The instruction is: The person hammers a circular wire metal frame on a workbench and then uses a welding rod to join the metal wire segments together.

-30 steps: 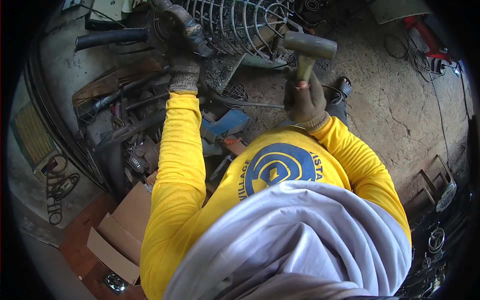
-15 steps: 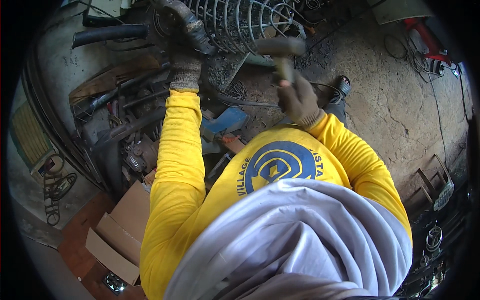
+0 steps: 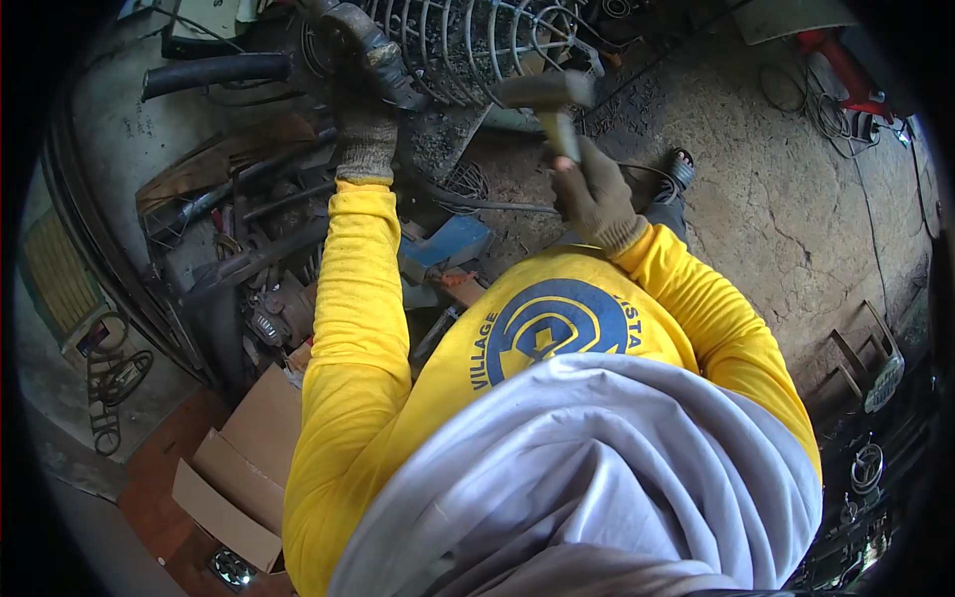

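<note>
Two gloved hands: the left hand [image 3: 366, 124] reaches far forward at the upper left of centre; the right hand [image 3: 599, 199] is nearer the body, in front of the yellow shirt [image 3: 657, 348].
Left hand grip: the fingers sink into shadow against a worn, dark metal piece [image 3: 370, 50]; whether they hold it or only rest there, I cannot tell.
Right hand grip: fingers wrapped around the handle of a short-handled sledgehammer [image 3: 545, 90], whose thick head lies crosswise above the fist and looks slightly blurred.
Metal piece: at the top of the view, just beyond the left glove, beside a curved wire cage [image 3: 497, 45]; its exact kind is unclear.
Hammer and cage: the hammer head overlaps the cage's lower right edge from this angle; contact cannot be judged. Between head and metal piece there is a visible gap.
Progress: the hammer is in hand and the left hand is at the metal; no blow is landing on that piece. Any finished portion, or how much remains, is too dark to make out.
Below the left forearm: a blue box [image 3: 453, 244], metal scrap [image 3: 284, 313] and a cardboard box [image 3: 249, 428] with spread flaps.
Right side: cracked concrete floor [image 3: 766, 209], a sandalled foot [image 3: 682, 169] and a red machine [image 3: 844, 75] with cables.
</note>
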The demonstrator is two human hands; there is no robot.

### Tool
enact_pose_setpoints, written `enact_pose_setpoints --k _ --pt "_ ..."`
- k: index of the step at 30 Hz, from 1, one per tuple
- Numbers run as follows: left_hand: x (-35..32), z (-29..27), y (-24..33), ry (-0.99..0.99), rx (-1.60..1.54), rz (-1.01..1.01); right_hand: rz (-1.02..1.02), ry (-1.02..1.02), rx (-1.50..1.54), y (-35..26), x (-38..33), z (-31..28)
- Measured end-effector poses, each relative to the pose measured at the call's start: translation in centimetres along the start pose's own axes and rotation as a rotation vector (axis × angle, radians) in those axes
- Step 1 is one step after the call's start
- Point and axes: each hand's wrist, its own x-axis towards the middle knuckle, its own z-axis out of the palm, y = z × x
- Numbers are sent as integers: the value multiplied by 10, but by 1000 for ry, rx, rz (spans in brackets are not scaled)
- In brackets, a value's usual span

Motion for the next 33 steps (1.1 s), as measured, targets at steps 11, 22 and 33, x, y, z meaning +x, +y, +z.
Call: enact_pose_setpoints --k 11,22,33 --pt "7 -4 22 31 29 8 -255 72 -416 -7 -13 -25" --pt "1 -6 -1 -124 6 -93 -157 114 -817 43 -39 -79" --pt "-22 -9 -6 -40 -49 -198 -27 160 -877 63 -39 -177"
